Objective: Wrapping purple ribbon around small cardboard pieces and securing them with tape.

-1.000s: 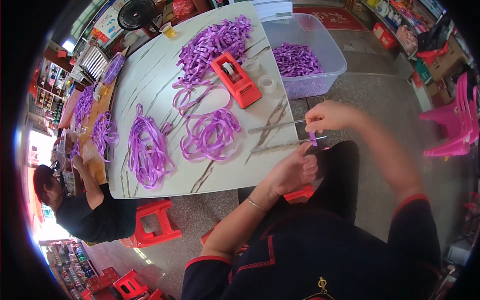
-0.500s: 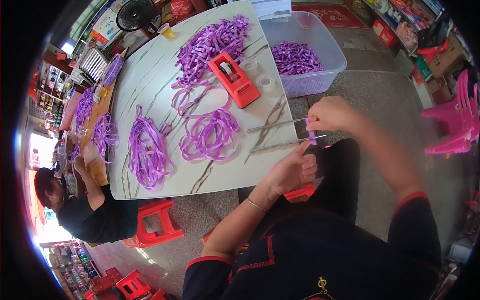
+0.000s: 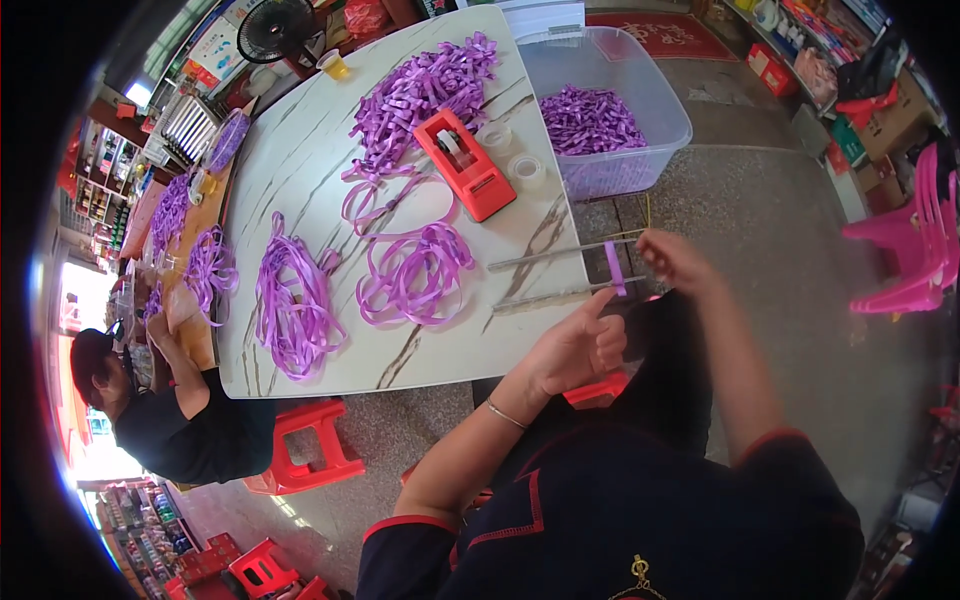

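Two thin metal rods [image 3: 540, 257] stick out past the table's right edge. Wound between their ends is a short band of purple ribbon [image 3: 614, 266]. My left hand [image 3: 588, 350] is closed, its fingers curled and its thumb tip pressed at the ribbon's near end by the lower rod. Just right of the rods, my right hand [image 3: 682, 262] is closed, fingertips pinched together, apart from the ribbon. A thin gold-coloured strand [image 3: 648, 212] rises from its fingertips. Loose loops of purple ribbon [image 3: 418, 275] lie on the table left of the rods.
On the marble-patterned table [image 3: 300, 170] are a red tape dispenser [image 3: 466, 165], tape rolls [image 3: 527, 171], a heap of purple bows [image 3: 430, 95] and a ribbon bundle [image 3: 295, 300]. A clear bin [image 3: 640, 165] stands beyond its right edge. Another person [image 3: 180, 410] sits at left.
My right hand has come off the ribbon and moved right and down, and the gold-coloured strand now shows at its fingertips. My left hand stays by the ribbon, nearly still.
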`<state>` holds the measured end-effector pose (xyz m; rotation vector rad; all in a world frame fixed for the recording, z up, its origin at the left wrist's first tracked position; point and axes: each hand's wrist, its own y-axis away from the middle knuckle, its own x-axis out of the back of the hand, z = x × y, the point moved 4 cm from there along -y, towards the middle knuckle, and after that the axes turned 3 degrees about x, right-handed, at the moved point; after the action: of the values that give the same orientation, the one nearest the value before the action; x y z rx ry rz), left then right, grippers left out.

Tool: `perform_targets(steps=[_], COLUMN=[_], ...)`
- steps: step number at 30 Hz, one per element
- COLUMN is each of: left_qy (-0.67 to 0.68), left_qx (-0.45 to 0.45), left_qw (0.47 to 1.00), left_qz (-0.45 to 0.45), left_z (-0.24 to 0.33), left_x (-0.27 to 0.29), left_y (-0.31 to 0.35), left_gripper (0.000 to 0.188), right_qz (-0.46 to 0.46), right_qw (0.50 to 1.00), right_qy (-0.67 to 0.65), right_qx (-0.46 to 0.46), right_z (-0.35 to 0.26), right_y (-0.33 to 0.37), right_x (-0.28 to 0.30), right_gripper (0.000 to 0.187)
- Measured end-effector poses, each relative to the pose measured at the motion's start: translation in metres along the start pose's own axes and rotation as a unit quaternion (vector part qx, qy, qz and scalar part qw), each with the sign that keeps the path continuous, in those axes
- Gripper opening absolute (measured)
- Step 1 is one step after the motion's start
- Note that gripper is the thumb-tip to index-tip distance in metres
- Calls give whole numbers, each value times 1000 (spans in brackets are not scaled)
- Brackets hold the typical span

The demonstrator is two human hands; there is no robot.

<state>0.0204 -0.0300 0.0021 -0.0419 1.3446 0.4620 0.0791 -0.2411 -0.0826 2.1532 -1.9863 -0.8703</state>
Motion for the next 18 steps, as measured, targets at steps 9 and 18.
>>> perform_targets(steps=[9,18], left_qy=[-5,-15], left_qx=[-6,-5], left_qw=[1000,1000], left_qz=[-29,-16], left_z=[0,0], left_x=[-1,-2], left_y=[-2,-2], left_gripper=[54,53], right_qz=[-266,-247], right_qw=[864,893], right_qy=[-425,-372], right_qx=[41,52], right_z=[60,73], right_y=[-19,-29], right_x=[-87,-91], right_gripper=[31,18])
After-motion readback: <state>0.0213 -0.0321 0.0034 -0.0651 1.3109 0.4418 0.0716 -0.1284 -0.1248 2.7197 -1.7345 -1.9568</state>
